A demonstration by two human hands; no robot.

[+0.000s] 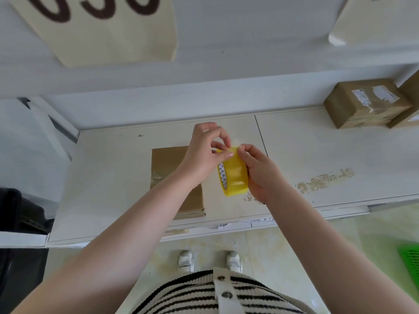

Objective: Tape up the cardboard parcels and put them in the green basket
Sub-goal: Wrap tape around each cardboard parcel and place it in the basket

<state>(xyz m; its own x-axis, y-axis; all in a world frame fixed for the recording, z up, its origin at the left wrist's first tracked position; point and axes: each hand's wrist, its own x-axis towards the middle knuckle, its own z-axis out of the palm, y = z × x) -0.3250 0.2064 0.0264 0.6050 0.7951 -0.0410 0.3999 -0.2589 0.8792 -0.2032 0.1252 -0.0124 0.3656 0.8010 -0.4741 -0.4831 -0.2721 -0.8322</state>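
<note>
Observed from the head camera: the person stands at a white table (317, 143) with both hands raised above it. The right hand (260, 173) grips a roll of yellow tape (233, 175), fingers curled round its outer face, the roll held on edge so its white core faces left. The left hand (205, 150) pinches at the top of the roll, thumb and fingertips closed on the loose tape end, touching the right thumb.

One cardboard parcel (167, 164) lies flat on the table beneath the left forearm, partly covered by it, with clear tape across its top. Two further taped parcels (362, 103) sit at the far right of the table, against the wall, well apart from the hands. The green basket (410, 257) shows only as a corner on the floor at the right edge.

Old tape residue (326, 180) marks the tabletop right of the hands
</note>
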